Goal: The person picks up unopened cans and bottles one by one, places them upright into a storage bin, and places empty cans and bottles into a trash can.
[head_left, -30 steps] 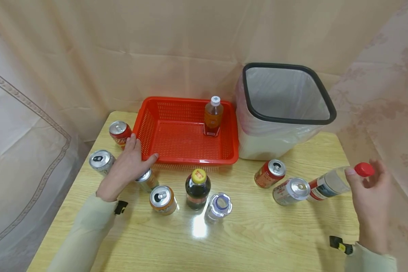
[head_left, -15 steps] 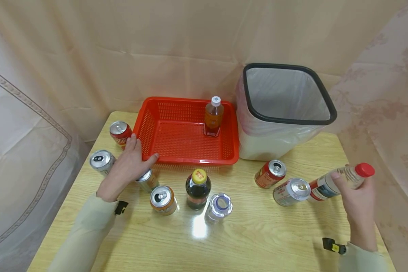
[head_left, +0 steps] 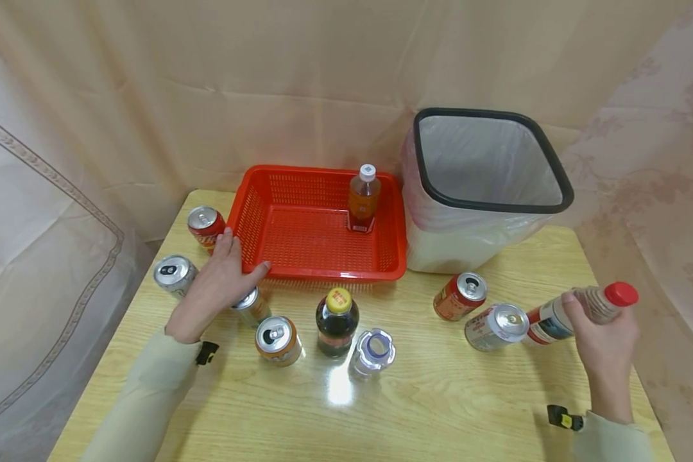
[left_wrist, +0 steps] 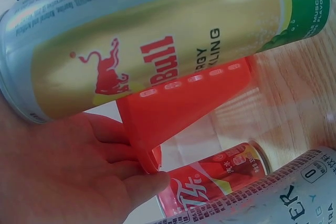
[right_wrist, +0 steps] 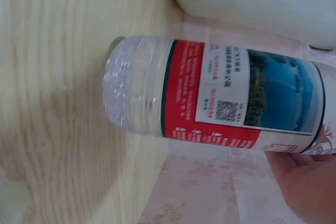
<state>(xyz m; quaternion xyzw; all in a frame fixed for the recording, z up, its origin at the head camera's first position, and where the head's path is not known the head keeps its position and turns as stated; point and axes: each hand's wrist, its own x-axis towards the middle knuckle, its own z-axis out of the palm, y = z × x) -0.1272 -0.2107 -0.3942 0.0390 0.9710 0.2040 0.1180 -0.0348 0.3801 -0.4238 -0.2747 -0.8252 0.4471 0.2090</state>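
Note:
My left hand (head_left: 219,276) rests on the near left corner of the red plastic basket (head_left: 323,274), thumb spread over its front rim. The left wrist view shows its relaxed fingers (left_wrist: 118,153) at the basket's rim. Under that wrist stands a gold and silver Red Bull can (left_wrist: 173,51), with a red can (head_left: 206,228) and a silver can (head_left: 174,274) to its left. On the right, my right hand (head_left: 606,343) grips a clear plastic bottle with a red cap (head_left: 620,294) around its upper part. The bottle's printed label (right_wrist: 226,87) faces the right wrist camera.
A bottle of amber drink (head_left: 362,202) stands in the basket. The lined bin (head_left: 468,240) is beside it. In front are an orange can (head_left: 277,343), a dark bottle with yellow cap (head_left: 336,327), and a capless clear bottle (head_left: 372,353). A red can (head_left: 456,298) and pale can (head_left: 491,330) stand right.
My right hand has moved left from the bottle's cap and neck and closed around its upper body. The bottle has barely shifted. The left hand has stayed on the basket.

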